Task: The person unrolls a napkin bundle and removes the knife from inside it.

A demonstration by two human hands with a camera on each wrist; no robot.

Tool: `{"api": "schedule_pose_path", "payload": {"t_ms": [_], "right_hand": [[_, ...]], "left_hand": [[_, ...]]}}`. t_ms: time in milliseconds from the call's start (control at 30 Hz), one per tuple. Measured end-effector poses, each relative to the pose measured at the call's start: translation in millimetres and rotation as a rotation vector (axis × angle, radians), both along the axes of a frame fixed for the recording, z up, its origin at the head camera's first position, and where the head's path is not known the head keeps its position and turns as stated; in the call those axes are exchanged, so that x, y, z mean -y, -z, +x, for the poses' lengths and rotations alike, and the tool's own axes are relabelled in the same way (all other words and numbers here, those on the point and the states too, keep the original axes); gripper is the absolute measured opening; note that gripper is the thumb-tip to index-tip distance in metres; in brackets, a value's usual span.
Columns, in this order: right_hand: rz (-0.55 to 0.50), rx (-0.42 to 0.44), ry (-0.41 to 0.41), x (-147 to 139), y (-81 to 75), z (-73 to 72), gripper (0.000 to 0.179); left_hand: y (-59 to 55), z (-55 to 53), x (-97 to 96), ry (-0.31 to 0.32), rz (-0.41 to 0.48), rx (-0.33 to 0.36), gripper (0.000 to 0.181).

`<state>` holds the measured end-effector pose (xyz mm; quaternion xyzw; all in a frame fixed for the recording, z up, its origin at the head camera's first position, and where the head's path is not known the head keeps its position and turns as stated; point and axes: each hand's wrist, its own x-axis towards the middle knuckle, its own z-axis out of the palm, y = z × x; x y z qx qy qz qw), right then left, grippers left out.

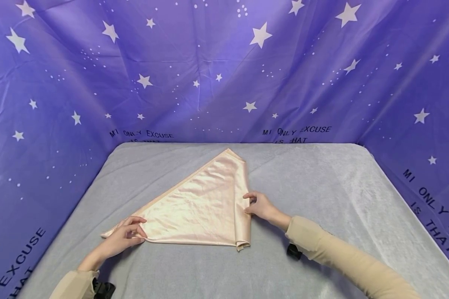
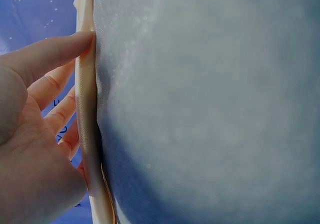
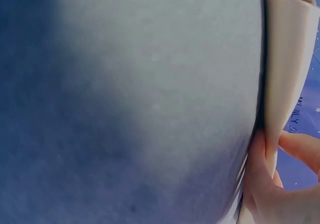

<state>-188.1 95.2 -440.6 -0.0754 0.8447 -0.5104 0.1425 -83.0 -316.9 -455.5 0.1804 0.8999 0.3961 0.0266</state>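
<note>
Head camera on me: faces forward and down, farthest off, whole cloth (image 1: 194, 203) in frame. Wrist cameras: close, facing each hand's work; my left hand (image 2: 35, 144) at 9 o'clock, right hand (image 3: 280, 199) at 4. All share cloth and tabletop (image 1: 303, 174).

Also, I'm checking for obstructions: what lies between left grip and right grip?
In the head view, the shiny peach cloth spans from left grip to right grip; nothing else shows there.
</note>
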Motion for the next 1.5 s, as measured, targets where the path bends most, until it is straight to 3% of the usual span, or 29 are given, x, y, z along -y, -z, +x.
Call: {"api": "schedule_pose_path", "payload": {"t_ms": [333,533,700,767,1000,1233,1500], "right_hand": [[-0.045,0.078,0.021,-0.5,-0.8,1.7,0.041],[-0.007,0.049,-0.034,-0.9,-0.7,0.6,0.039],[0.001,0.073,-0.064,-3.4,-4.6,-3.4,0.037],[0.031,0.041,-0.071,-4.8,-7.0,-5.2,0.035],[0.209,-0.255,-0.158,-4.0,-16.5,-3.8,0.026],[0.238,-0.319,-0.217,4.6,-20.0,1.5,0.02],[0.285,-0.373,-0.266,13.4,-18.3,2.4,0.017]], "left_hand": [[-0.3,0.5,-1.0,0.0,0.009,0.006,0.012],[-0.4,0.8,-1.3,0.007,0.007,-0.006,0.013],[-1.1,0.5,-2.0,0.011,0.012,-0.005,0.012],[-0.6,0.3,-2.1,0.007,0.006,-0.016,0.013],[3.0,0.0,-0.8,0.006,0.005,-0.052,0.014],[4.3,-0.1,-0.3,0.003,-0.007,-0.084,0.017],[0.9,-0.9,-0.1,-0.01,-0.014,-0.046,0.016]]}}
